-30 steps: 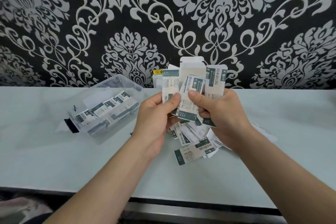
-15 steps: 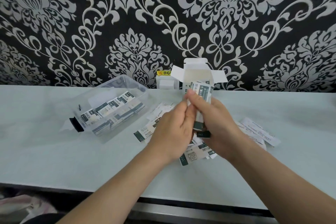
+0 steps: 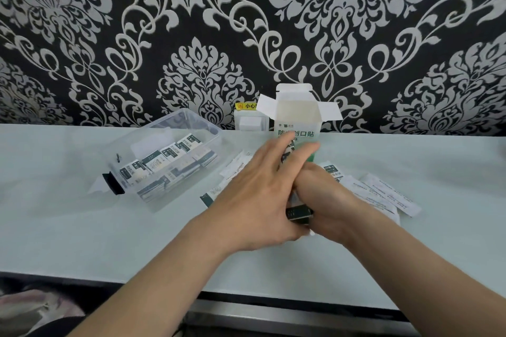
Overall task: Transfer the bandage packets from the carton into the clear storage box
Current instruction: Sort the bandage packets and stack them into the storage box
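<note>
The pale table (image 3: pixel 82 227) fills the middle band of the frame, with its front edge crossing the lower part close under both forearms and its back edge meeting the patterned wall. The clear storage box (image 3: pixel 161 124) sits left of centre, lidless and already lined with bandage packets (image 3: pixel 164 159). The carton (image 3: pixel 298 115) stands upright at top centre with its flaps splayed, now unmasked because the packets that were fanned out in front of it a second ago have come down. The left hand (image 3: pixel 257 200) lies flat with fingers straight and together, pressing against the right hand (image 3: pixel 331 200). One finger of the right hand runs straight up; the rest are hidden, so I cannot tell if they curl. Squeezed between the two hands is the stack (image 3: pixel 299 213), seen edge-on at centre, squared up rather than spread. That suggests this batch is ready to go leftward into the box. The bare table between hands and box looks open for that sweep (the box's near wall is the edge to lift over). Loose packets (image 3: pixel 383 194) still lie scattered at centre right and beneath the hands, so the transfer seems only partly done.
</note>
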### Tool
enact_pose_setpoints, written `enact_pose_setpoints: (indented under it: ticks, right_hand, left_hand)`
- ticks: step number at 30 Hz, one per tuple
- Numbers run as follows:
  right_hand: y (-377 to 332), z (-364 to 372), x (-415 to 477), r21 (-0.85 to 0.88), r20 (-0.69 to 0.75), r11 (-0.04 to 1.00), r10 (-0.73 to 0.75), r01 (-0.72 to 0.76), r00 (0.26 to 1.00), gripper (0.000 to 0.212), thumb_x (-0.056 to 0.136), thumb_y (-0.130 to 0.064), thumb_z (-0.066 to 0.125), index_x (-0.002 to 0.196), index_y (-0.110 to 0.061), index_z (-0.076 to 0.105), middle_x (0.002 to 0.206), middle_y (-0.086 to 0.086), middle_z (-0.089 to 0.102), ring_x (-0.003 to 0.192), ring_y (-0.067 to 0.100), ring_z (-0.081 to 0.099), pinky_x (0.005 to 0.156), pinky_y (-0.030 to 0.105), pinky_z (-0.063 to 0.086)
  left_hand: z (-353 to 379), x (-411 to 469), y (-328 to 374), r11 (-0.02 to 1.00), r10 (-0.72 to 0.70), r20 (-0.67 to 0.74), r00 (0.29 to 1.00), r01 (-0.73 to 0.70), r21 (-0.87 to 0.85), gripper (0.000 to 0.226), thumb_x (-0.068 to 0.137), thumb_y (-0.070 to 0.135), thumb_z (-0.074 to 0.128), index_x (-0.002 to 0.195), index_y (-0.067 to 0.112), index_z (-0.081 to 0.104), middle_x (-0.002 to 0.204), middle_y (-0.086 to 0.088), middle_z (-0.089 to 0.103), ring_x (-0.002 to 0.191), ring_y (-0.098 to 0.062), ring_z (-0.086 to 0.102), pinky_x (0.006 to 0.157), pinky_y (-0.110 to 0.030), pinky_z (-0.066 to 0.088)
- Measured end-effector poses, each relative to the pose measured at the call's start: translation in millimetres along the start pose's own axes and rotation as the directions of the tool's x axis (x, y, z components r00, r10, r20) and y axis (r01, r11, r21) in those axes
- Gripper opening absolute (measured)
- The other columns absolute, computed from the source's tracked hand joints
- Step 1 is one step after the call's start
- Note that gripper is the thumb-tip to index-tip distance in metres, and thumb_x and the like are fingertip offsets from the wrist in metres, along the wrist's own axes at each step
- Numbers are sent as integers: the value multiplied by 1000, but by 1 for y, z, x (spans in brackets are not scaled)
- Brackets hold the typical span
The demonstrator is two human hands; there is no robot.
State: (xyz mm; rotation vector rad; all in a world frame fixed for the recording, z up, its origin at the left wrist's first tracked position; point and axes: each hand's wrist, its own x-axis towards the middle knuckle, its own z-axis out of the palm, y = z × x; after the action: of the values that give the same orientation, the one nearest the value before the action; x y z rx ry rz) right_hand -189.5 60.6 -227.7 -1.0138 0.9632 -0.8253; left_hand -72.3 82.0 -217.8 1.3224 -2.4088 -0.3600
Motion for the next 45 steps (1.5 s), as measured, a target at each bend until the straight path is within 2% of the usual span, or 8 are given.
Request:
enact_pose_setpoints:
  ticks: [5,10,17,21,25,32,41,45]
  right_hand:
    - [-13,-5,-9,37,139,999,-24,19,990,16,89,5,43,88,-4,57,64,9,54,62,16,58,52,25,45]
    - [-19,-7,-9,-273,92,950,-133,154,987,17,84,11,46,79,-3,54,62,10,45,58,18,44,48,22,33]
    - [-34,-24,-16,-100,222,994,-27,50,975,25,87,8,46,70,-9,52,55,2,21,47,12,16,45,25,18]
    - [-36,-30,-16,62,451,980,142,-189,881,30,92,-28,48,65,-15,49,56,-5,30,39,2,17,36,15,10]
    - [-28,-21,-13,185,564,925,177,-333,806,53,89,-63,40,87,-14,62,59,-2,36,38,1,15,31,12,9]
    - [-13,-8,-10,413,512,809,174,-418,841,67,81,-75,38,79,-12,62,53,4,48,30,1,32,29,10,13]
    - [-16,-8,-6,374,554,832,154,-409,818,71,89,-69,30,84,-6,63,57,4,52,34,2,17,29,10,12]
    - [-21,-5,-13,123,361,954,214,-273,908,64,93,-66,29,93,-12,62,72,15,65,38,13,50,35,18,39]
  left_hand:
    - [-6,2,-2,999,-37,-137,990,31,-42,82,64,31,71,137,41,34,136,14,24,124,-9,37,89,-23,42]
    - [-5,2,1,997,-81,-173,982,79,-17,76,62,46,69,132,37,38,133,12,30,117,-10,42,80,-24,41]
    - [-23,7,1,854,-147,-41,988,106,-509,66,63,32,79,124,37,53,123,14,47,109,1,52,94,-20,44]
    - [-44,6,-10,723,-79,5,997,61,-688,26,82,17,73,108,20,67,94,10,70,88,-5,63,78,-17,49]
    - [-41,7,-6,655,-226,-56,972,110,-747,7,86,22,66,88,16,69,67,0,60,50,-5,52,47,-15,40]
    - [-22,12,2,735,-353,-253,901,100,-671,20,80,19,76,65,17,63,57,8,57,49,-8,50,43,-17,41]
    - [-53,6,-29,464,-314,111,943,254,-848,27,69,20,72,96,14,71,69,-3,68,45,-10,55,44,-16,45]
    - [-53,3,-31,545,-377,79,923,290,-786,16,75,7,74,90,12,70,61,-6,68,45,-11,58,45,-16,46]
